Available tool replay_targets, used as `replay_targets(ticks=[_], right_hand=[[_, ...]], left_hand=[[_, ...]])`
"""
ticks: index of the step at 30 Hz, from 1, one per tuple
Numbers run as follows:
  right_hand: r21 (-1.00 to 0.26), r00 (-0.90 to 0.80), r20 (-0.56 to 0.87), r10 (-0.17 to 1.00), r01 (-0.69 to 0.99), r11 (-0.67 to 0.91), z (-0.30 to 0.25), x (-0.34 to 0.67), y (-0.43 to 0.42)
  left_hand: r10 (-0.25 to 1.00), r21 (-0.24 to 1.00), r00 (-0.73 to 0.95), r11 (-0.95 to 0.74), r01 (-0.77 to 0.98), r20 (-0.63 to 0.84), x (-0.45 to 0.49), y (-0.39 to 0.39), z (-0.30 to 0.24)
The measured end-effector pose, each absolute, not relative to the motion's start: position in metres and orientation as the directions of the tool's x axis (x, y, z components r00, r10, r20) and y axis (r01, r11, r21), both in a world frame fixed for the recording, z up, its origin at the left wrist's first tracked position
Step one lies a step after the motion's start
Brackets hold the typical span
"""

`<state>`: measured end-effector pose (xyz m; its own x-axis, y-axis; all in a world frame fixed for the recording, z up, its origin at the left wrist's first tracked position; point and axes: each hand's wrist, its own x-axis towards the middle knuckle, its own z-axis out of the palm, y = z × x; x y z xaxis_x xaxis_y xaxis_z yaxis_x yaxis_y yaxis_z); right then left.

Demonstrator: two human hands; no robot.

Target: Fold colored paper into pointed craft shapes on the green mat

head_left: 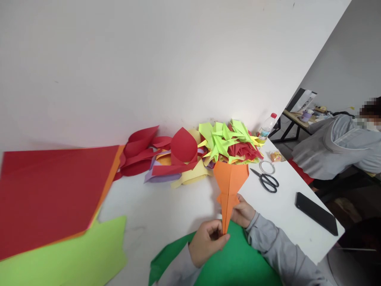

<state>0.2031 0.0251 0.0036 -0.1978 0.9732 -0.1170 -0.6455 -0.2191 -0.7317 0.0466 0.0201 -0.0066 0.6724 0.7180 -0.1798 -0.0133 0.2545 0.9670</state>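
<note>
An orange folded paper plane (229, 183) stands upright over the white table (166, 210), its narrow tip pointing down. My left hand (206, 241) is closed, pinching the tip from the left. My right hand (243, 212) is closed on the plane's right side a little higher up. A dark green sheet (238, 262) lies under both hands at the near edge. Behind the plane is a pile of folded paper shapes (220, 145) in light green, red, yellow and purple.
Large red (50, 194) and light green (68, 258) sheets lie at the left. Black scissors (267, 181), a tape ring (267, 167), a plastic bottle (266, 128) and a black phone (316, 213) sit on the right. Another person (339, 145) in grey sits beyond the table's right edge.
</note>
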Motion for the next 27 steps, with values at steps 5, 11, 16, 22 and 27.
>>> replay_targets(ticks=[5, 11, 16, 22, 27], right_hand=[[-0.705, -0.174, -0.111, 0.979, -0.681, -0.200, 0.003, 0.205, 0.026], [-0.684, -0.126, -0.090, 0.988, -0.714, -0.153, 0.000, 0.208, 0.027], [-0.681, -0.117, -0.101, 0.988, -0.716, -0.155, -0.001, 0.210, 0.027], [-0.693, -0.126, -0.132, 0.983, -0.698, -0.182, -0.007, 0.211, 0.025], [-0.715, -0.128, -0.143, 0.981, -0.672, -0.192, -0.012, 0.213, 0.025]], left_hand=[[0.772, 0.978, 0.623, 0.200, -0.052, -0.125, 0.045, 0.019, -0.004], [0.896, 0.985, 0.443, 0.097, -0.144, -0.024, 0.038, 0.026, -0.004], [0.938, 0.978, 0.347, 0.075, -0.194, -0.003, 0.037, 0.029, -0.001], [0.949, 0.974, 0.314, 0.087, -0.209, -0.017, 0.038, 0.029, 0.000], [0.954, 0.971, 0.293, 0.120, -0.207, -0.056, 0.039, 0.029, -0.002]])
